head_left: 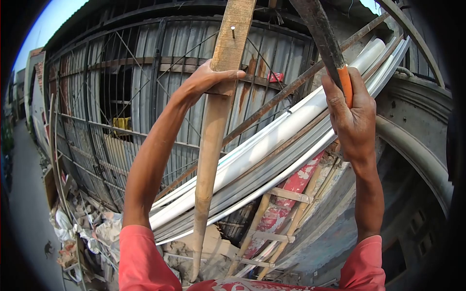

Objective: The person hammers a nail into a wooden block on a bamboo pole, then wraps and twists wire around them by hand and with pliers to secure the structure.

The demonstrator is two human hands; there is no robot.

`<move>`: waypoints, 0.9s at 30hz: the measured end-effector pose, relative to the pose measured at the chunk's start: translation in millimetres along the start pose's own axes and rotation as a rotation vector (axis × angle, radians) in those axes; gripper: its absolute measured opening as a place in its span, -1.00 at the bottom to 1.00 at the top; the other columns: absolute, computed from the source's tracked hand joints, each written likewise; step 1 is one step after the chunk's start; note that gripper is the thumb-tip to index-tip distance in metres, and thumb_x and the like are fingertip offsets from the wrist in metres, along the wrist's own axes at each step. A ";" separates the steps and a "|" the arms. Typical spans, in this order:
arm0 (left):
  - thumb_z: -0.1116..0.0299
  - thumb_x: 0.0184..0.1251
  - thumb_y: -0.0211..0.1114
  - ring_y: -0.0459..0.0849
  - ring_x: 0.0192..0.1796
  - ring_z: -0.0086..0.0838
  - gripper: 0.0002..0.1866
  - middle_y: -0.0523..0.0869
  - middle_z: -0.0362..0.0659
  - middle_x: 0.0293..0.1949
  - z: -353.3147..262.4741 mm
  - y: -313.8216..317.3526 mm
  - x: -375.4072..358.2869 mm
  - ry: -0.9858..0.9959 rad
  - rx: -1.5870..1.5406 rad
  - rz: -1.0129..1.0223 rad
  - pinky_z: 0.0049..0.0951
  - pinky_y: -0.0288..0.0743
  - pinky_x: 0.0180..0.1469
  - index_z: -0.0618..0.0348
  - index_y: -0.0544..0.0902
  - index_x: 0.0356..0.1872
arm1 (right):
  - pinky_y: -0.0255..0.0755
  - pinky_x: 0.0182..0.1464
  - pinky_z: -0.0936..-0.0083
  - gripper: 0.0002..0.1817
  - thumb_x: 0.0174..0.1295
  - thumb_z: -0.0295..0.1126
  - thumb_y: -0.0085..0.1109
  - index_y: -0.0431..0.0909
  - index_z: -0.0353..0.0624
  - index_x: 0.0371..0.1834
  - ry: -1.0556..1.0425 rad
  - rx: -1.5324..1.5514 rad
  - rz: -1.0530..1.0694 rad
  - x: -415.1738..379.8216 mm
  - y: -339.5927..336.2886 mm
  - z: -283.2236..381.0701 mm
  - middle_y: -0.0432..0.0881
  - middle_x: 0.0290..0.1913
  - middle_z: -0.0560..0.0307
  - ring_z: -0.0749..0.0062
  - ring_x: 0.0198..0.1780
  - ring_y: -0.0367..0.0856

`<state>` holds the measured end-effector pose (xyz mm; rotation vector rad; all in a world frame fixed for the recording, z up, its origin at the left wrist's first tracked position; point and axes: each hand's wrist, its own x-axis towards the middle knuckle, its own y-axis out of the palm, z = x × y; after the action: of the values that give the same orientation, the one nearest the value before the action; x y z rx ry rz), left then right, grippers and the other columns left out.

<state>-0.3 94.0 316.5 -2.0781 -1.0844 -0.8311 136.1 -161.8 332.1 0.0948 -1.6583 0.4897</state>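
My left hand (208,80) is wrapped round an upright wooden board (232,46), its thumb lying across the front and its fingers hidden behind. A nail (233,32) sticks out of the board above the thumb. Just below the hand, a short wooden crosspiece (222,88) meets a bamboo pole (208,160) that runs down towards my body. Raised to the right, my right hand (352,114) is closed on the orange handle of a dark, long-bladed tool (323,36) that looks like a machete. Its far end is cut off by the top of the view.
White pipes (272,145) run diagonally behind the pole, beside a rusty bar (281,99). A corrugated metal wall (174,43) with a metal grille stands behind. Below are a bamboo ladder (291,195) and a debris heap (92,233). A narrow path (26,194) runs at left.
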 end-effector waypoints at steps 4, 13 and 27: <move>-0.15 -0.16 0.43 0.56 0.00 -0.22 -0.08 0.53 0.13 -0.06 6.5 4.2 5.0 0.046 -0.007 -0.045 -0.36 0.42 0.07 0.41 0.37 0.12 | 0.29 -0.55 0.53 -0.69 0.28 -0.16 0.10 0.46 -0.22 -0.21 0.007 -0.115 0.073 8.2 4.8 4.6 0.44 -0.65 0.17 0.58 -0.61 0.43; 0.00 -0.16 0.50 0.63 -0.17 -0.42 -0.24 0.63 -0.02 -0.17 11.8 3.3 7.0 0.080 -0.007 -0.080 -0.51 0.49 -0.07 0.42 0.48 -0.03 | 0.31 -0.56 0.44 -0.61 0.31 -0.10 0.04 0.44 -0.29 -0.18 0.045 -0.309 0.257 19.9 6.0 -2.0 0.42 -0.72 0.05 0.36 -0.65 0.50; -0.03 -0.09 0.44 0.62 -0.15 -0.40 -0.25 0.61 -0.01 -0.18 8.3 1.7 9.4 0.107 0.019 -0.021 -0.46 0.49 -0.05 0.41 0.46 -0.02 | 0.16 -0.64 0.71 -0.57 0.30 -0.04 0.05 0.46 -0.23 -0.09 -0.027 -0.469 0.307 24.9 16.3 -10.6 0.31 -0.66 0.33 0.73 -0.70 0.31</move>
<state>7.4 103.9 318.4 -1.9864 -1.0539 -0.9272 136.5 -137.8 352.6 -0.5065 -1.7827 0.3157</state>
